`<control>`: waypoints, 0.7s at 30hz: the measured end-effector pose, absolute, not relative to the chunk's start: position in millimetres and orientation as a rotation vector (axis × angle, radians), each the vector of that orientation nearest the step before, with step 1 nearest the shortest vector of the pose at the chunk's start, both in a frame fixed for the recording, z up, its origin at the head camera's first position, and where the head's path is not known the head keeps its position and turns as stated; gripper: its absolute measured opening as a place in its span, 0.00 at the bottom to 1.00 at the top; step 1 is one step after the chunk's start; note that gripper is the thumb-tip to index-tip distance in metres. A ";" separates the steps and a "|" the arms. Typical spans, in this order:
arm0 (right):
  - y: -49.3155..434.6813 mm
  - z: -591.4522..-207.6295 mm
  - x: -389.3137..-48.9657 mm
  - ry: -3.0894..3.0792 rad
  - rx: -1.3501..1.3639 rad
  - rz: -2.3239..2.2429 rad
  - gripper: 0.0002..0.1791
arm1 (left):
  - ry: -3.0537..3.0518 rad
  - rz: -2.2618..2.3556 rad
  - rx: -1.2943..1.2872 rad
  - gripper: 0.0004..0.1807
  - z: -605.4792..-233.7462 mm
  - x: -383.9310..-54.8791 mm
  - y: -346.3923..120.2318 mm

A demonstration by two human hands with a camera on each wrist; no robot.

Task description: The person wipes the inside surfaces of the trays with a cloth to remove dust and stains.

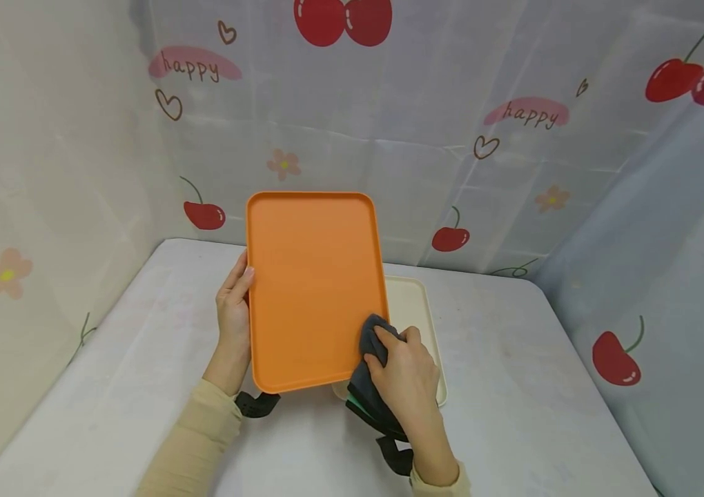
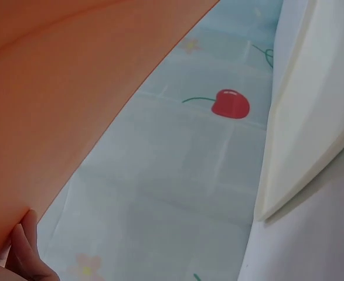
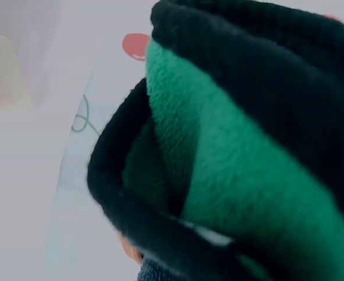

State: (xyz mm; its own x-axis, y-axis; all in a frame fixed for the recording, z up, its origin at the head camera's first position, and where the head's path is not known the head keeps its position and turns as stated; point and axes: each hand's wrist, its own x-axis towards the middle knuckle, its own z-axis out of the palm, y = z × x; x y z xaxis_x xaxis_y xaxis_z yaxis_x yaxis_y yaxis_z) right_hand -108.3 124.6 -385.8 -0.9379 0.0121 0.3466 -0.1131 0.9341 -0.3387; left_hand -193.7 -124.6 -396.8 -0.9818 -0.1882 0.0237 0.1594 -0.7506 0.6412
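Note:
An orange rectangular tray (image 1: 315, 283) is held up, tilted toward the head camera. My left hand (image 1: 235, 310) grips its left edge, thumb at the front; in the left wrist view, fingertips (image 2: 26, 243) press against the tray's underside (image 2: 60, 111). My right hand (image 1: 406, 369) holds a bunched dark grey cloth (image 1: 372, 379) at the tray's lower right corner. Green lining (image 3: 218, 152) with dark edging fills much of the right wrist view, hiding most of that hand. A cream tray (image 1: 411, 304) lies on the table behind, partly covered by the orange tray and right hand.
A white-covered table (image 1: 513, 386) spreads out under both hands. White curtains (image 1: 352, 103) printed with cherries, hearts and flowers stand along its back and sides. Black straps (image 1: 257, 405) hang at both wrists.

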 end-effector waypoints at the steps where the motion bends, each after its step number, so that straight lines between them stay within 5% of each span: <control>1: 124.5 -386.4 -108.7 -2.747 0.073 0.515 0.26 | -1.011 -2.776 0.064 0.25 -396.8 -193.8 -124.6; 21: 110.2 -391.1 -105.3 -2.773 0.097 0.580 0.26 | -1.001 -2.756 0.052 0.27 -397.6 -194.4 -124.7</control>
